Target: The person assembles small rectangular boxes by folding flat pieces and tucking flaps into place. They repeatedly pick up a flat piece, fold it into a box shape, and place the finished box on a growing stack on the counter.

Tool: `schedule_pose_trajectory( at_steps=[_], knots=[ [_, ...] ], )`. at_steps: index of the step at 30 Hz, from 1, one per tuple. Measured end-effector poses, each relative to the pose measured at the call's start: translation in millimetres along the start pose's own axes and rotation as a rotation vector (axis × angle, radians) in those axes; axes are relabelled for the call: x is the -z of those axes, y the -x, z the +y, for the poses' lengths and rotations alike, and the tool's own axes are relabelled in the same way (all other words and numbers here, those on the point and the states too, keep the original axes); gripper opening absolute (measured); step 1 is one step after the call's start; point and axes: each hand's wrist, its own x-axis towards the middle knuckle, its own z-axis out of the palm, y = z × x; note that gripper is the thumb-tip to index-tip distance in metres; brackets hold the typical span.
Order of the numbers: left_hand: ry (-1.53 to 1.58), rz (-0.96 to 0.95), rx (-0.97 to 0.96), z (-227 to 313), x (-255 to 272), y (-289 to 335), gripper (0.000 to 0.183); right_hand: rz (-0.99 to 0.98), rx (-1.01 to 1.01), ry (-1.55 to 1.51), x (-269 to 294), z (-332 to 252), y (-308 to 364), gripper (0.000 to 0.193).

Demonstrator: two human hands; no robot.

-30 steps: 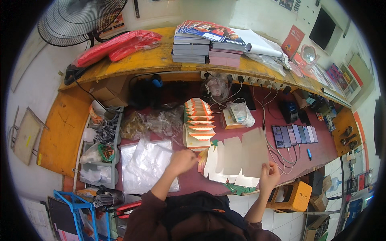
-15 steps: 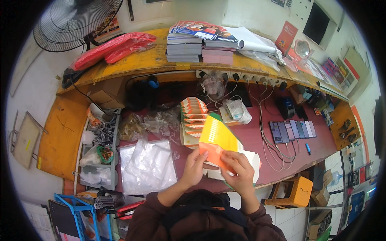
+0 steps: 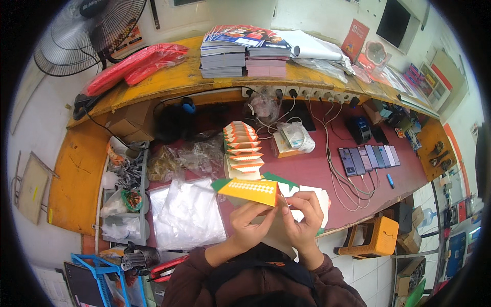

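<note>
A yellow carton point(image 3: 255, 194) had swung since half a second earlier, its green tip now towards nine o'clock, so the work seemed centred on its three-o'clock end. The left hand's point(image 3: 249, 225) fingers gripped the underside; the right hand's point(image 3: 304, 219) pinched that end. Folded cartons point(image 3: 243, 148) stood towards twelve.

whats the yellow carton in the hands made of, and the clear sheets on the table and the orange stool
Carton: probably thin card with a smooth printed face, judging by its crisp folds.
Clear sheets: likely thin plastic film, shiny, see-through and crinkled.
Stool: seems moulded plastic, with rounded edges and even colour; whether glossy or matt is unclear.
</note>
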Motion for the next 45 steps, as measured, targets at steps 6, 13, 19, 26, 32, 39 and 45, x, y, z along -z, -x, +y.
schedule_pose_trajectory(
  at_steps=[6,13,19,26,32,39,45],
  knots=[
    [0.035,-0.043,0.064,3,8,2,0.016,0.039,0.071,0.047,1,-5,-3,0.015],
    [0.129,-0.168,0.043,6,15,-1,0.011,0.039,0.015,-0.058,5,-9,0,0.012],
    [0.480,-0.245,0.319,1,16,0,0.012,0.054,0.029,0.072,4,-25,10,0.014],
    [0.756,-0.082,0.368,-9,4,-3,0.028,-0.184,0.241,0.545,-10,-23,22,0.039],
    [0.589,-0.018,0.364,-23,-6,2,0.016,-0.186,0.101,0.593,-7,-10,26,0.051],
    [0.679,-0.390,0.192,-26,-9,10,0.024,0.037,-0.222,0.153,31,10,24,0.015],
    [-0.338,-0.307,-0.523,-24,-16,18,0.032,0.029,-0.606,-0.324,32,4,33,0.013]
  ],
)
